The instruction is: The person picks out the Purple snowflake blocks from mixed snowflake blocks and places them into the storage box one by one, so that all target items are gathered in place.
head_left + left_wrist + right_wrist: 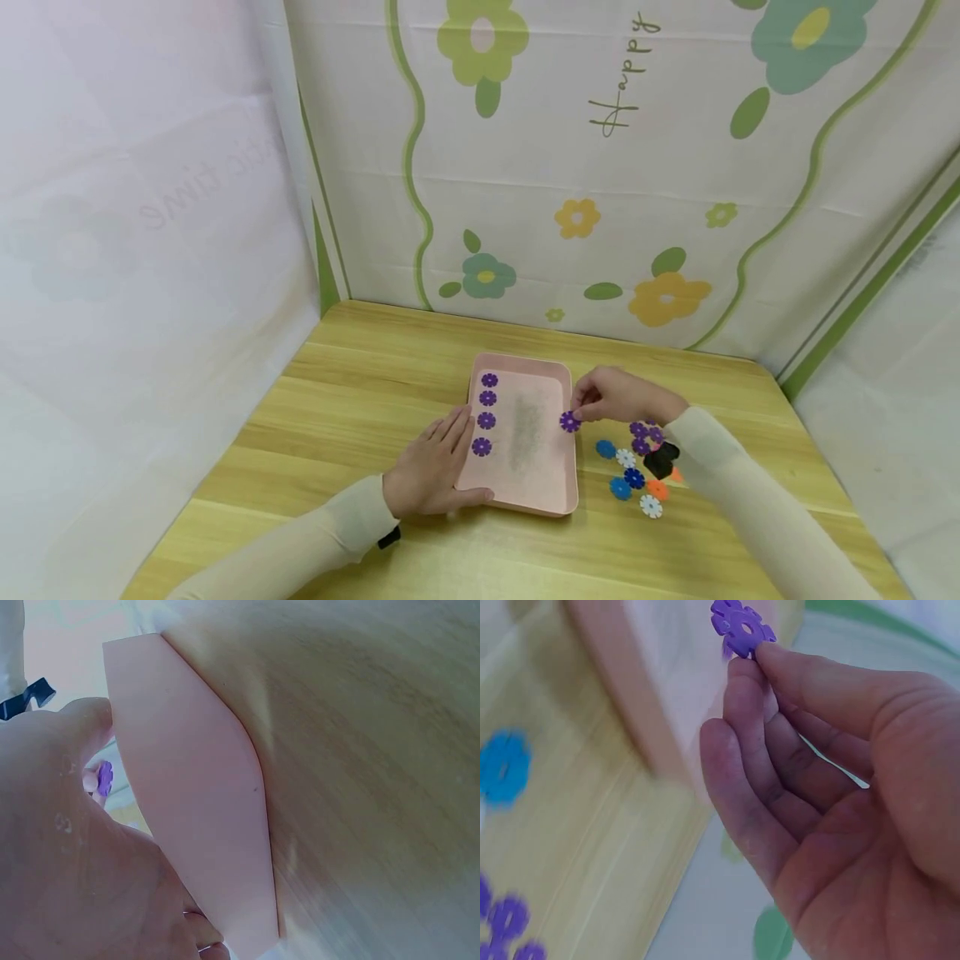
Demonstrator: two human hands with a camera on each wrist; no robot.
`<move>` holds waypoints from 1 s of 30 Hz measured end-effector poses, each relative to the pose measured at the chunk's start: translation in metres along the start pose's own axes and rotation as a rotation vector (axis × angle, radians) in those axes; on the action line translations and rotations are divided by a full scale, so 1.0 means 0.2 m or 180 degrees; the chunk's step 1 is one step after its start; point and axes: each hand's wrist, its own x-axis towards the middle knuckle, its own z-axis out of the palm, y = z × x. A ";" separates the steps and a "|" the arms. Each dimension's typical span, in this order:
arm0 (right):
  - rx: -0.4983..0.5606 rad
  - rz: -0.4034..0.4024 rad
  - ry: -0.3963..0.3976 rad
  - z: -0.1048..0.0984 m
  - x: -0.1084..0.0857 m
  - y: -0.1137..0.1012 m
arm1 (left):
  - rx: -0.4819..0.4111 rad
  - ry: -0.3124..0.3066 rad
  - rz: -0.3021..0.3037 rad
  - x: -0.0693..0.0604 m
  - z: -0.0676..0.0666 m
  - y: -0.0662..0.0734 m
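Observation:
My right hand (618, 395) pinches a purple snowflake disc (570, 422) between thumb and fingertips, over the right rim of a pink tray (543, 492). The right wrist view shows that notched disc (742, 628) at the fingertips. My left hand (431, 462) rests on the tray's left edge, fingers straight, thumb along the near rim. In the left wrist view the left hand (82, 832) lies against the tray's outer wall (195, 772). Inside the tray several purple discs stand in a column along the left side, one of them a purple disc (487, 421).
Right of the tray lie loose discs on the wooden table (360, 375): blue discs (620, 488), white discs (651, 506), an orange disc (657, 490) and a cluster of purple discs (641, 437). A patterned curtain (525, 167) stands behind the table, with side curtains left and right.

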 end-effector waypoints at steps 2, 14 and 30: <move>-0.0011 -0.0040 -0.0097 0.03 0.05 -0.07 | 0.0007 -0.0004 0.0000 0.00 0.00 0.00; -0.0172 -0.0457 -0.0455 0.28 0.29 -0.32 | 0.0030 -0.0059 -0.0046 0.00 0.00 0.00; 0.0092 -0.0336 -0.0491 0.52 0.40 -0.37 | -0.0100 -0.0152 -0.0023 -0.02 -0.10 0.03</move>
